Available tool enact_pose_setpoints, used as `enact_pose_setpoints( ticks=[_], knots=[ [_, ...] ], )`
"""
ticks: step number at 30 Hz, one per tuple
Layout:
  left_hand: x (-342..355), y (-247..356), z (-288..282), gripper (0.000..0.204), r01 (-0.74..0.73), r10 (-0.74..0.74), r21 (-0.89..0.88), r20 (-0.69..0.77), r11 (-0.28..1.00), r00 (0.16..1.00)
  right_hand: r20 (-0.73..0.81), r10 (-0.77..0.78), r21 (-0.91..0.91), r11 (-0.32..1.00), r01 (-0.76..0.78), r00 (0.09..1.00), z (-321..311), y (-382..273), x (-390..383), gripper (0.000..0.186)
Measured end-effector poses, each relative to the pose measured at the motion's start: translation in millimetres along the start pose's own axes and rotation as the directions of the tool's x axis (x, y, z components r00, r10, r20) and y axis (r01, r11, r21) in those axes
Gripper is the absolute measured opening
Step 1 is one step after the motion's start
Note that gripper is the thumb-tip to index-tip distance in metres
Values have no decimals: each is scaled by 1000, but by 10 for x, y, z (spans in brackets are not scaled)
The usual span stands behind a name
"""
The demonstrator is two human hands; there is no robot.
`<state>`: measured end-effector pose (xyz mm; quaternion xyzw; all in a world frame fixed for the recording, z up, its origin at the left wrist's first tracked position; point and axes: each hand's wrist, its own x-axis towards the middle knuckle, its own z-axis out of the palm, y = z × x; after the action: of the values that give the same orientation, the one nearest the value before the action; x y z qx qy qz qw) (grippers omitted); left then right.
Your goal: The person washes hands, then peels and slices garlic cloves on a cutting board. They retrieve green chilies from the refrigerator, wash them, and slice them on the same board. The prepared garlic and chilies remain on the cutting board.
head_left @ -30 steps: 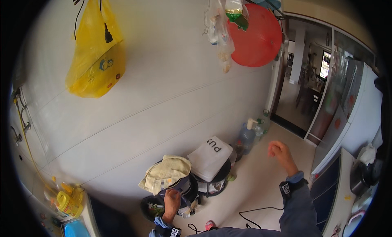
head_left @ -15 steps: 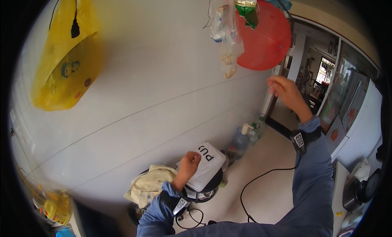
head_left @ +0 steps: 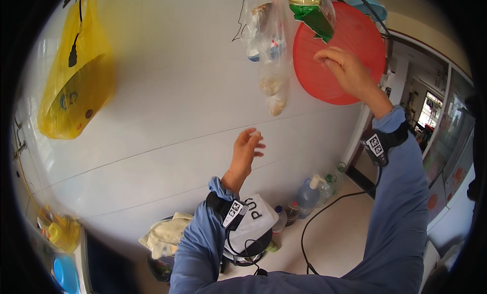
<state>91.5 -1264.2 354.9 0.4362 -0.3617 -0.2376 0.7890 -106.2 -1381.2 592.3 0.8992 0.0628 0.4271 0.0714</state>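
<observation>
My right hand (head_left: 345,73) is raised in front of the round red disc (head_left: 314,81) that hangs on the wall, its fingers partly bent and apart with nothing seen in them. Whether it touches the disc I cannot tell. Lower and to the left, my left hand (head_left: 246,149) is held up before the white wall, empty, with fingers spread and curled a little. Above it hang clear plastic bags (head_left: 274,56) holding pale lumps. A green and gold packet (head_left: 314,20) hangs at the disc's upper left, just above my right hand.
A yellow bag (head_left: 76,91) hangs at the far left. Below stand a bin with a white bag (head_left: 258,213), a beige cloth (head_left: 170,233), a blue jug (head_left: 308,195) and bottles (head_left: 279,220). A black cable (head_left: 304,233) runs to my right wrist. A doorway opens at right.
Both hands have risen. My left hand has lifted from in front of the white bag to the wall, its fingers opening. My right hand has moved up from beside the doorway to the red disc.
</observation>
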Motion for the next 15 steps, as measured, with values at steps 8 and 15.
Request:
enact_pose_setpoints(
  ticks=[8,15],
  knots=[
    [627,351,453,61,-436,510,434,-64,788,858,23,-354,39,935,353,935,308,283,570,18],
    [908,340,535,40,-554,609,351,-64,755,790,309,-302,-86,935,343,902,678,188,841,17]
  ],
)
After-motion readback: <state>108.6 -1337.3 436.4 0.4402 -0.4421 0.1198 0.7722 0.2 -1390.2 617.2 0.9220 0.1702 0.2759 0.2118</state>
